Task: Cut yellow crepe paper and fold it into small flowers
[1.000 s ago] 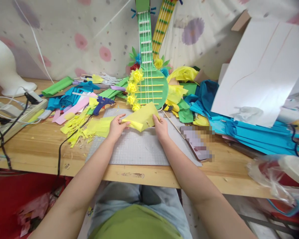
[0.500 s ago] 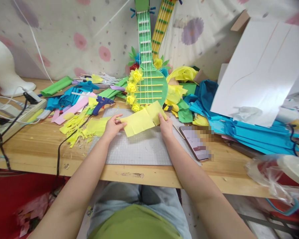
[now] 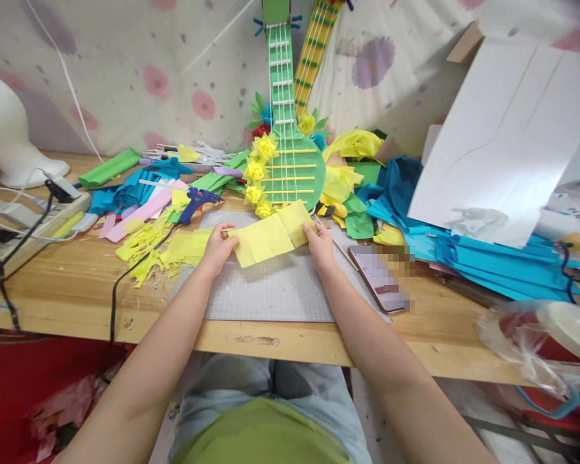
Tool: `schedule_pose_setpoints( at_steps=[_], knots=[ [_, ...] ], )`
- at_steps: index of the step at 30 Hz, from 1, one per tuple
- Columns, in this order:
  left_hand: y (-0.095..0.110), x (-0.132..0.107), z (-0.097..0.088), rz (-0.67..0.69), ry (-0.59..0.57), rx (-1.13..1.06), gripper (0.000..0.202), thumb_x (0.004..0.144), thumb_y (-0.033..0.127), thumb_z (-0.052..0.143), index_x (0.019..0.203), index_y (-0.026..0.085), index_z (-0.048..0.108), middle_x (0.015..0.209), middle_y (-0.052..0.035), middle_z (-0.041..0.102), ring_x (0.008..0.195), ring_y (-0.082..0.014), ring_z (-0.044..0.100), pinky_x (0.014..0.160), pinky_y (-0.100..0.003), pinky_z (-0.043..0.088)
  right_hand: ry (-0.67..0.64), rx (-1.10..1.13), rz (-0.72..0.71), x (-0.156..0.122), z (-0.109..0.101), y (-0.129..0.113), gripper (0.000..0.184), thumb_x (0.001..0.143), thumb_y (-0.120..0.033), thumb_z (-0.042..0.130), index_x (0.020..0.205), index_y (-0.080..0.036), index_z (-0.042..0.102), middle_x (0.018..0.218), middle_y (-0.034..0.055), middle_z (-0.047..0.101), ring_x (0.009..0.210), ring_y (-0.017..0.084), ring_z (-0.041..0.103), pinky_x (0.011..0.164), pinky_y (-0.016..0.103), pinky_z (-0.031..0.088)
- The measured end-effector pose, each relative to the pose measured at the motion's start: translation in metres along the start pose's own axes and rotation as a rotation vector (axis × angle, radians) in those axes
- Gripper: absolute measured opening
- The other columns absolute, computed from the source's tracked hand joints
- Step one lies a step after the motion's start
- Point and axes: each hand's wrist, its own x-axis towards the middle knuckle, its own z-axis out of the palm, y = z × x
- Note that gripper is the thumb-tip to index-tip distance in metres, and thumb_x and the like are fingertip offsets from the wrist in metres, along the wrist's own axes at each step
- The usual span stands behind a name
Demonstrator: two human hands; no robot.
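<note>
A strip of yellow crepe paper [image 3: 265, 240] with upright crease lines stretches between my hands above the grey cutting mat [image 3: 270, 299]. My left hand [image 3: 218, 248] pinches its left end, and my right hand [image 3: 319, 243] pinches the right end. Toward the right end, a slit runs up from the lower edge. Just behind the strip stands a green paper guitar [image 3: 303, 145] with white strings and yellow paper flowers [image 3: 256, 170] along its left side. More yellow paper [image 3: 186, 246] lies left of my left hand.
A blue glue gun [image 3: 198, 203] rests on paper scraps at left, its black cord hanging over the front edge. Right of the mat lies a phone [image 3: 374, 277]. Blue crepe paper [image 3: 502, 261] and a leaning white board [image 3: 493, 142] occupy the right. A power strip [image 3: 33, 238] sits far left.
The yellow strip has shifted slightly left and now hangs a little flatter, its right end lower. Both hands still grip its ends.
</note>
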Motion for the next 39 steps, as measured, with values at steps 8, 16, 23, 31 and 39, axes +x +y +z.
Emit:
schedule_pose_setpoints(
  at_steps=[8, 16, 23, 31, 39],
  knots=[
    [0.007, -0.007, 0.004, 0.604, 0.221, 0.725, 0.042, 0.066, 0.013, 0.053, 0.108, 0.018, 0.049, 0.114, -0.011, 0.051, 0.113, -0.0236, 0.045, 0.099, -0.042, 0.036, -0.132, -0.674, -0.087, -0.002, 0.004, -0.001, 0.024, 0.071, -0.03, 0.049, 0.092, -0.021, 0.058, 0.084, 0.002, 0.064, 0.074, 0.017, 0.057, 0.069, 0.028, 0.042],
    [-0.008, -0.023, 0.04, 0.677, -0.52, 1.068, 0.047, 0.088, 0.035, 0.031, 0.129, 0.016, 0.042, 0.142, -0.0109, 0.034, 0.134, -0.0232, 0.024, 0.11, -0.045, 0.017, -0.104, -0.834, -0.199, -0.002, -0.005, -0.007, 0.028, 0.07, -0.025, 0.052, 0.097, -0.018, 0.057, 0.092, 0.0059, 0.062, 0.083, 0.017, 0.056, 0.076, 0.031, 0.042],
    [-0.01, -0.025, 0.04, 0.602, -0.564, 1.144, 0.052, 0.09, 0.037, 0.021, 0.136, 0.016, 0.033, 0.146, -0.009, 0.026, 0.136, -0.0223, 0.018, 0.111, -0.044, 0.011, -0.059, -0.799, -0.158, 0.005, -0.016, -0.009, 0.027, 0.071, -0.024, 0.052, 0.096, -0.017, 0.058, 0.087, 0.0046, 0.063, 0.075, 0.015, 0.056, 0.073, 0.029, 0.043],
    [-0.009, -0.026, 0.042, 0.567, -0.487, 1.12, 0.052, 0.089, 0.038, 0.027, 0.135, 0.015, 0.035, 0.145, -0.0103, 0.028, 0.135, -0.0228, 0.02, 0.111, -0.044, 0.014, -0.02, -0.81, -0.189, 0.005, -0.015, -0.007, 0.024, 0.072, -0.024, 0.051, 0.094, -0.018, 0.058, 0.087, 0.0037, 0.064, 0.075, 0.015, 0.056, 0.071, 0.028, 0.042],
    [-0.001, -0.023, 0.042, 0.676, -0.263, 0.958, 0.043, 0.088, 0.031, 0.03, 0.123, 0.015, 0.049, 0.135, -0.0115, 0.045, 0.128, -0.0211, 0.035, 0.11, -0.044, 0.019, -0.052, -0.83, -0.194, -0.001, -0.012, -0.01, 0.024, 0.073, -0.023, 0.049, 0.095, -0.019, 0.058, 0.088, 0.0045, 0.064, 0.076, 0.015, 0.057, 0.069, 0.028, 0.041]
  ],
)
